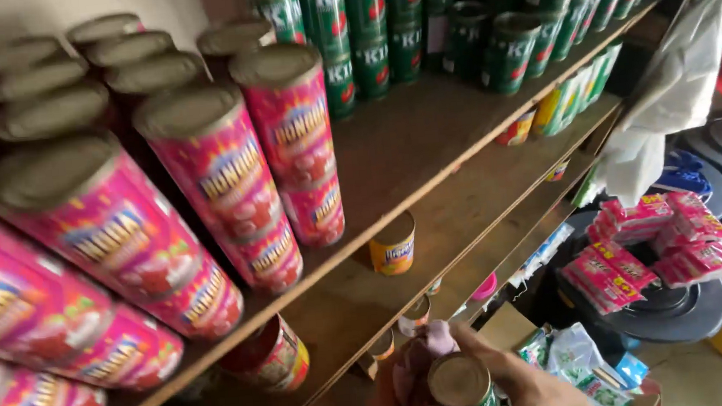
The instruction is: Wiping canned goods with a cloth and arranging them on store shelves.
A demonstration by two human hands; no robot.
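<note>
- Right hand (pixel 524 380): at the lower edge of view, fingers closed around a small green can (pixel 465 392), its metal lid facing up.
- Left hand (pixel 403 386): beside the can, holding a pinkish cloth (pixel 434 340); its grip cannot be told.
- Wooden shelves (pixel 425 136): tiered, carrying stacked pink cans (pixel 209 155) and green cans (pixel 367 28).
- Floor area, right: pink packets (pixel 643 248) on a dark bin.

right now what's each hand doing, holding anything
Left hand: closed round the green can, with a pink cloth bunched against it.
Right hand: fingers curled over the same can's side.
</note>
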